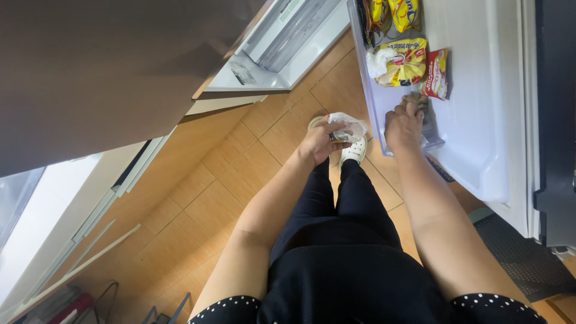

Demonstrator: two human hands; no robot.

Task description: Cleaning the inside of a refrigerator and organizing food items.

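Note:
My left hand is closed around a small clear plastic packet with something dark inside, held above the wooden floor. My right hand reaches into a clear door bin of an open fridge door; its fingertips are down inside the bin, and whether they grip anything is hidden. Yellow snack packets and a red-and-white packet lie in that bin just beyond my right hand.
More yellow packets sit higher in the door. A second white appliance door stands open at the top centre. A brown cabinet panel fills the upper left. My feet in white shoes stand on wood-pattern tiles; a dark mat lies at right.

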